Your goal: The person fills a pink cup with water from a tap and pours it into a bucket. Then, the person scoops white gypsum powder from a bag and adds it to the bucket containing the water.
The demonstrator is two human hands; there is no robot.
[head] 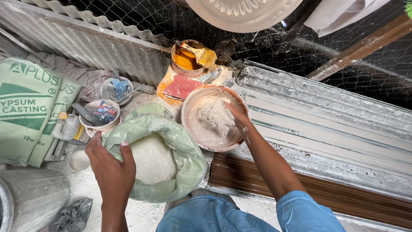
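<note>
The left hand (112, 169) lies open, palm down, on the rolled-down rim of a pale green plastic sack (182, 150) that holds a mound of white powder (152, 158); thumb and fingers spread over the folded edge, pressing it rather than gripping it. The sack sits on the dusty white floor (141, 215), just beside a round plaster-crusted mixing bowl (189, 124) that stands to its right.

The right hand (236, 115) reaches into that bowl, its fingers sunk in a clump of wet white plaster (213, 115), so whether it is closed or open cannot be told. The bowl stands against the edge of a long white moulded cornice strip (326, 129).

Behind the bowl stands a small tin of orange liquid (185, 60) with a yellow-bristled paintbrush (201, 53) resting across it. Left of the sack are two small white cups (103, 114) holding odds and ends, and a printed green-and-white paper bag (25, 107) lies farther left.
</note>
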